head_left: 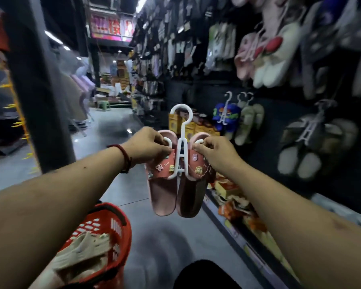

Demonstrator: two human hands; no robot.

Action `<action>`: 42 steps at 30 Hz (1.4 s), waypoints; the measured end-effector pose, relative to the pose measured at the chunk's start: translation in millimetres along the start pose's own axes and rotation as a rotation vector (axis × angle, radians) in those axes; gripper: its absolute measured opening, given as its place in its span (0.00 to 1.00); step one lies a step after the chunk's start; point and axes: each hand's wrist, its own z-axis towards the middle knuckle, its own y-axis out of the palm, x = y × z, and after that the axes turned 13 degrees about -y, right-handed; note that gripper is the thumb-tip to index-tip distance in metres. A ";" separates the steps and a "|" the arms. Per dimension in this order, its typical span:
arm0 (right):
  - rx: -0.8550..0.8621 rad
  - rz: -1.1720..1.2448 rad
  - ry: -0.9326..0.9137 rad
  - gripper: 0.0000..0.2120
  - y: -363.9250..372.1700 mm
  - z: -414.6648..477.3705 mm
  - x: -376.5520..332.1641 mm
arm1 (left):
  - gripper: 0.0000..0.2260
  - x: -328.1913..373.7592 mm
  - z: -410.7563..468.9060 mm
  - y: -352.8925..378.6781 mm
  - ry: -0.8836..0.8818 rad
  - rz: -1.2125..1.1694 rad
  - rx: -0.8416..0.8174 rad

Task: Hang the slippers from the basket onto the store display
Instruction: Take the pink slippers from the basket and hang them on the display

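Slippers: one pair of pink slide slippers [164, 190]; smooth moulded soles, rounded toes pointed down, straps set with small cartoon charms. Held in the air mid-frame, well apart from the display.
Hanger: white plastic hanger [182, 157]; A-shaped frame, open hook on top, curled side arms passed under both straps. Kept upright.
Left hand [148, 147]: fingers curled; the left side arm and strap edge are pinched. The slipper hangs below the fingers.
Right hand [215, 152]: fingers curled; the right side arm and strap edge are pinched in the same way.
Wristband: red cord bracelet [126, 158] on the left wrist.
Basket: red plastic basket [113, 232] with lattice walls, lower left; beige ribbed slippers [86, 253] lie inside.
Display: dark wall panel [277, 109] at right; a blue pair [226, 118], a cream pair [248, 124] and a grey-and-white pair [308, 151] hang on similar white hangers. Detail is blurred.
Floor: grey glossy floor [113, 126].
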 end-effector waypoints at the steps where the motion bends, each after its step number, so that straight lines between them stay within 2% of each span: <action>1: 0.016 -0.038 0.020 0.20 -13.6 -4.1 8.6 | 0.07 10.0 4.9 12.9 0.026 -0.004 -0.034; 8: 0.184 -0.204 0.197 0.23 -117.9 -52.2 52.9 | 0.10 87.5 13.2 111.4 0.180 -0.140 -0.253; 12: 0.302 -0.191 0.291 0.18 -178.9 -94.3 58.4 | 0.11 140.8 -1.3 169.3 0.286 -0.210 -0.359; 19: 0.536 -0.400 0.406 0.20 -280.2 -176.9 56.0 | 0.12 236.2 -38.6 257.0 0.447 -0.265 -0.567; 24: 0.645 -0.436 0.409 0.19 -331.6 -222.4 47.8 | 0.12 286.2 -70.3 303.4 0.554 -0.275 -0.664; 30: 0.732 -0.525 0.424 0.20 -375.1 -261.2 49.8 | 0.14 328.2 -96.2 342.3 0.595 -0.340 -0.802; 35: 0.802 -0.548 0.449 0.17 -411.2 -278.7 48.4 | 0.12 364.8 -116.0 364.5 0.663 -0.362 -0.811; 38: 0.840 -0.574 0.483 0.20 -431.8 -285.4 45.6 | 0.13 385.0 -127.0 376.2 0.673 -0.369 -0.829; 42: 0.853 -0.611 0.413 0.18 -448.9 -290.2 43.8 | 0.13 400.2 -136.6 391.9 0.622 -0.384 -0.870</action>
